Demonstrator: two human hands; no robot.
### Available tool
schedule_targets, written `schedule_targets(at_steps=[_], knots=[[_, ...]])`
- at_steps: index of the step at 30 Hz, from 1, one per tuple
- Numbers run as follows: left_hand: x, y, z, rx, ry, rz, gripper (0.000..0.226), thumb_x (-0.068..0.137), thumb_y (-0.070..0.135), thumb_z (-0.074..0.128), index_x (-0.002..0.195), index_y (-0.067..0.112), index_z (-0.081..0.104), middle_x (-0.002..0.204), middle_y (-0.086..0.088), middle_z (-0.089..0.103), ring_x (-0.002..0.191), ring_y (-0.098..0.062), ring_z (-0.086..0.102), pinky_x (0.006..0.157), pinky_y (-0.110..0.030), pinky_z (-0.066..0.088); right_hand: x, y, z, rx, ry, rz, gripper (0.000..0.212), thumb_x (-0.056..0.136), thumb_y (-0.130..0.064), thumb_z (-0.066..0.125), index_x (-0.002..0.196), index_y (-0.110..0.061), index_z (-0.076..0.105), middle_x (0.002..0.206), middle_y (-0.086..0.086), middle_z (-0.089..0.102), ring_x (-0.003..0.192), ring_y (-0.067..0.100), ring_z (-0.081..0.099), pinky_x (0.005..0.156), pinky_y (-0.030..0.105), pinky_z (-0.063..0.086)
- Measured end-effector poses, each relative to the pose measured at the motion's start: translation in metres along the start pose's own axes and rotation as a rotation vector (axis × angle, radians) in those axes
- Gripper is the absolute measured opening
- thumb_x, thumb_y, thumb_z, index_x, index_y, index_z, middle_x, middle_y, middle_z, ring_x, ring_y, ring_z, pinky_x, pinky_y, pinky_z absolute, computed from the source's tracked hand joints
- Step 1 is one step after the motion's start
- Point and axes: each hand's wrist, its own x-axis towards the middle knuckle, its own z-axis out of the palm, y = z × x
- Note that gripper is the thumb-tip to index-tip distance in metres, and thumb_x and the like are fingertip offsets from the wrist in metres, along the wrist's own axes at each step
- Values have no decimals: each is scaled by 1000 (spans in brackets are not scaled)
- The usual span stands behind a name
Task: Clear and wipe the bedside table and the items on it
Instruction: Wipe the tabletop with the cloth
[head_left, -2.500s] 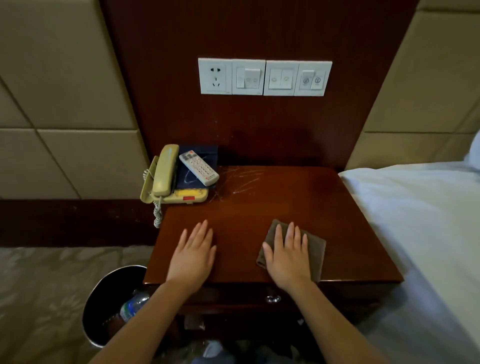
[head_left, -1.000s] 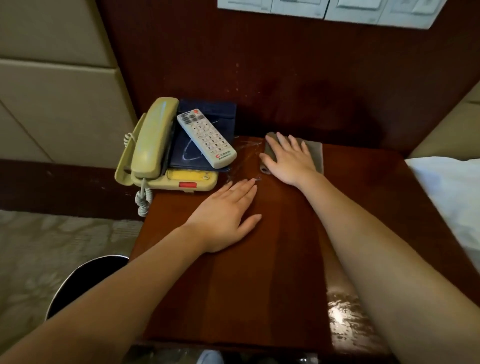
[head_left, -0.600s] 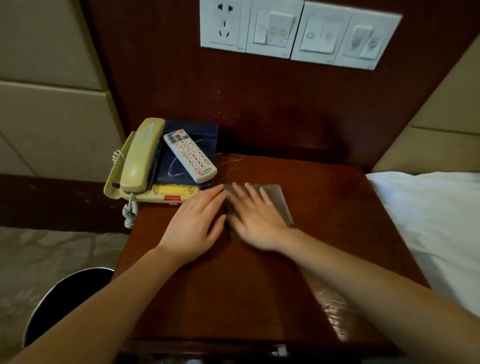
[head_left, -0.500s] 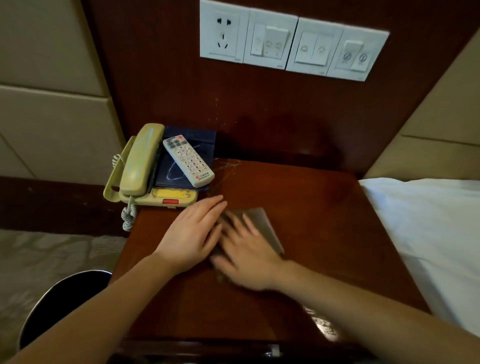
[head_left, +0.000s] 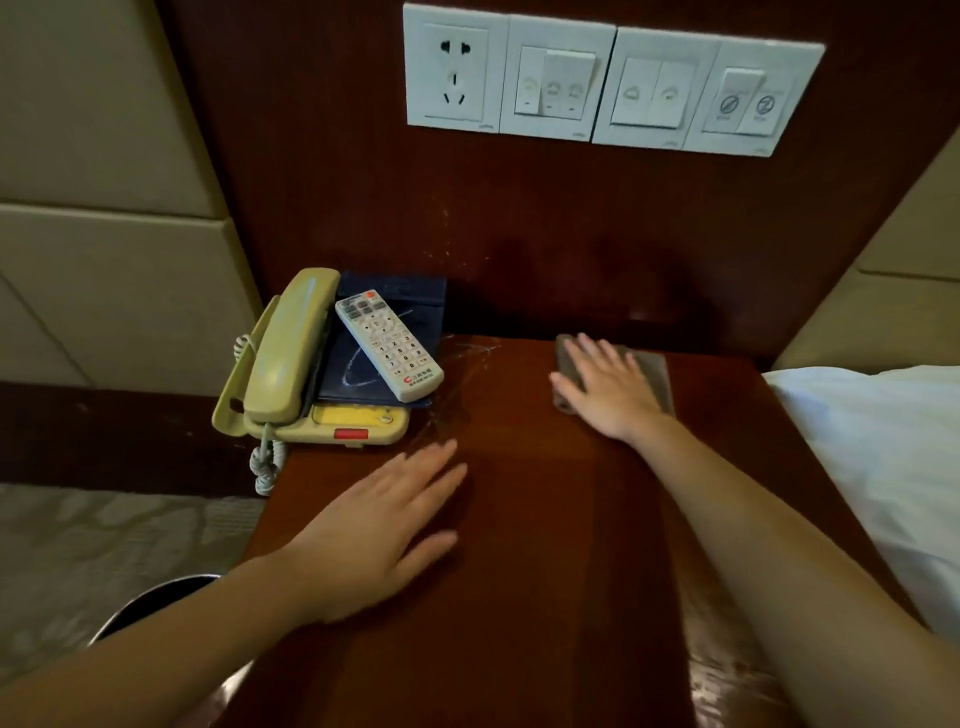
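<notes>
Bin (head_left: 150, 603): dark, on the floor off the table's front left corner, partly out of view
Telephone (head_left: 291, 374): cream, handset cradled, at the back left corner, overhanging the left edge, coiled cord hanging down
Folder (head_left: 400, 301): dark blue, lying over the telephone's keypad, with a white remote (head_left: 389, 345) slantwise on top
Left hand (head_left: 374, 525): flat, fingers straight, palm down on the bare table (head_left: 519, 597), holding nothing; near the telephone, apart from it
Right hand (head_left: 608, 389): flat, fingers spread, pressing a folded grey-brown cloth (head_left: 657, 371) onto the table by the back edge, right of centre
Bed (head_left: 872, 441): white sheet along the table's right side

Step, as judged: wiping the open top, telephone corner not yet cleared
Method advised: keep the palm flat on the cloth; draw overlapping strokes from the back wall to the front; brace with the left hand; lift the remote off first, being loose on the folder and likely to slide
</notes>
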Motion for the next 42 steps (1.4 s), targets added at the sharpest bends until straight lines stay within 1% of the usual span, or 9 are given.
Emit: schedule_targets(at_steps=[3, 8, 11, 14, 17, 22, 25, 35, 42], knots=[[-14, -23, 7, 198, 16, 127, 58, 99, 56, 17, 150, 29, 23, 156, 3, 25, 142, -11, 23, 112, -33, 19, 15, 9, 2, 22, 18, 113, 67, 97, -61, 16, 154, -28, 4, 161, -4, -2, 148, 19, -3, 119, 43, -1], [-12, -27, 16, 168, 70, 281, 51, 100, 48, 21, 146, 31, 32, 154, 7, 29, 144, -11, 21, 112, -36, 16, 13, -6, 0, 36, -5, 173, 66, 97, -59, 14, 154, -27, 1, 161, -2, -5, 148, 22, -6, 118, 47, -4], [-13, -26, 14, 179, 151, 305, 48, 99, 45, 26, 141, 28, 43, 149, 5, 39, 140, -12, 32, 110, -35, 21, -12, -46, -1, 0, -45, -36, 67, 97, -59, 15, 153, -27, -2, 161, -3, -8, 148, 22, -9, 117, 47, -5], [-17, -21, 10, 190, 249, 334, 31, 93, 38, 43, 113, 25, 62, 116, 6, 63, 107, -10, 58, 98, -27, 33, -62, -97, 6, -50, -79, -337, 72, 90, -65, 6, 153, -29, 1, 161, -4, -6, 147, 19, -9, 116, 44, -9], [-22, -16, 5, 138, 270, 316, 14, 88, 34, 50, 87, 25, 60, 83, 8, 61, 73, -9, 55, 74, -21, 38, -110, -129, 9, -11, -98, -498, 79, 79, -66, -6, 152, -35, 1, 161, -9, -6, 147, 15, -11, 113, 39, -15], [-19, -20, 10, 108, 254, 343, 22, 88, 37, 51, 71, 26, 58, 63, 10, 55, 53, -8, 50, 49, -21, 40, -118, -131, 10, -25, -121, -583, 77, 80, -68, -2, 151, -38, -1, 160, -11, -9, 146, 12, -14, 116, 38, -13], [-18, -24, 15, 117, 283, 330, 31, 89, 38, 50, 62, 25, 55, 56, 9, 52, 48, -10, 48, 45, -21, 39, -86, -121, 8, -70, -84, -545, 81, 80, -71, -2, 152, -35, 3, 161, -8, -3, 147, 12, -9, 117, 39, -10], [-14, -30, 21, 64, 268, 264, 39, 93, 44, 43, 61, 26, 52, 52, 11, 47, 45, -5, 41, 44, -20, 39, 50, -112, 5, 30, 11, -33, 60, 99, -52, 19, 153, -30, 5, 161, -5, 1, 148, 19, -3, 118, 45, -4], [-15, -26, 17, 125, 287, 260, 34, 89, 44, 46, 60, 27, 51, 52, 12, 49, 45, -3, 43, 45, -17, 34, -24, -133, 7, -2, -23, -212, 62, 98, -53, 19, 153, -26, 7, 161, -2, -3, 148, 20, -7, 119, 48, -3]])
